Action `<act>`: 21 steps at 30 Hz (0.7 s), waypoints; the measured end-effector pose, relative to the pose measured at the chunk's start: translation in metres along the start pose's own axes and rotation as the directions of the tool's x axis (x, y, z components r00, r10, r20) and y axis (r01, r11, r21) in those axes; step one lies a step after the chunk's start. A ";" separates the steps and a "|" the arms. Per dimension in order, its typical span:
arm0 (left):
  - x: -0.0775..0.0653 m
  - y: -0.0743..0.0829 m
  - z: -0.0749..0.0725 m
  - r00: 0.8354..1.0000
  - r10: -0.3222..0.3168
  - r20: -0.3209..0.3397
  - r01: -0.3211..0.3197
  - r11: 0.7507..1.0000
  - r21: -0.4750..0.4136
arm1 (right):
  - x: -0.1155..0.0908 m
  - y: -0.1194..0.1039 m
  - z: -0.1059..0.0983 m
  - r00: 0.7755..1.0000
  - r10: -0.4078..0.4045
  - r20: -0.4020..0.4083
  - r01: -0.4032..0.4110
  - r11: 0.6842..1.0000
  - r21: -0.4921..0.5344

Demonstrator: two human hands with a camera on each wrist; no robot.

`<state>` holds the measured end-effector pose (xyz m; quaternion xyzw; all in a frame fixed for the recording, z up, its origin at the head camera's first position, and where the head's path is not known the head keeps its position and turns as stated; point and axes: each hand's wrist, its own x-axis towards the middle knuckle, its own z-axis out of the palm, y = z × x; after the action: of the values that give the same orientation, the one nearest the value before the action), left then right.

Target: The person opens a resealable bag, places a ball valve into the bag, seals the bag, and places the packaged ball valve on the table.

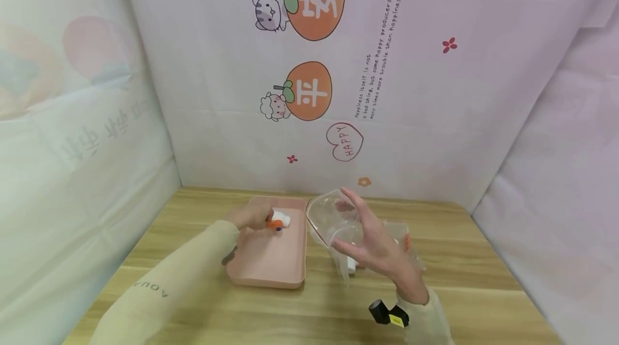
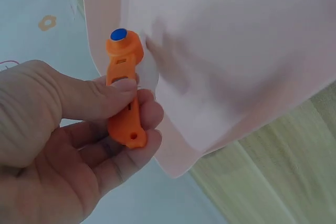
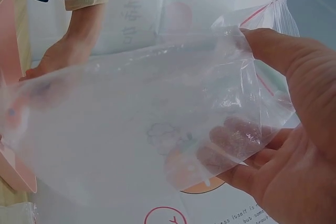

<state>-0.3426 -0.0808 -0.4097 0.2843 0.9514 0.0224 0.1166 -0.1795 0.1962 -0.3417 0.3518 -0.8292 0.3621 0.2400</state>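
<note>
My left hand (image 1: pixel 252 217) is over the pink tray (image 1: pixel 268 261). It pinches a slim orange plastic piece (image 2: pixel 123 111) with a blue round end between thumb and fingers, clearest in the left wrist view. A white object (image 1: pixel 281 218) lies in the tray by that hand; its kind is unclear. My right hand (image 1: pixel 377 245) holds a clear zip bag (image 3: pixel 131 114) with a red strip near its mouth, to the right of the tray. The thumb is on one side of the bag, and the fingers show blurred through the film.
Right of the tray, partly behind my right hand, lies more clear plastic packaging (image 1: pixel 398 227) with an orange-red piece (image 1: pixel 408 243) by it. A small white object (image 1: pixel 351 265) shows beneath the held bag. White printed cloth (image 1: pixel 232 92) surrounds the wooden table (image 1: pixel 333 318).
</note>
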 end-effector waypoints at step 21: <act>-0.023 0.019 0.008 0.990 0.031 0.134 -0.022 0.997 -0.070 | 0.002 0.004 -0.001 1.000 -0.004 0.005 0.004 0.999 -0.035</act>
<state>-0.3118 -0.0772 -0.4110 0.2936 0.9361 0.0371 0.1901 -0.1832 0.1982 -0.3416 0.3501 -0.8352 0.3462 0.2449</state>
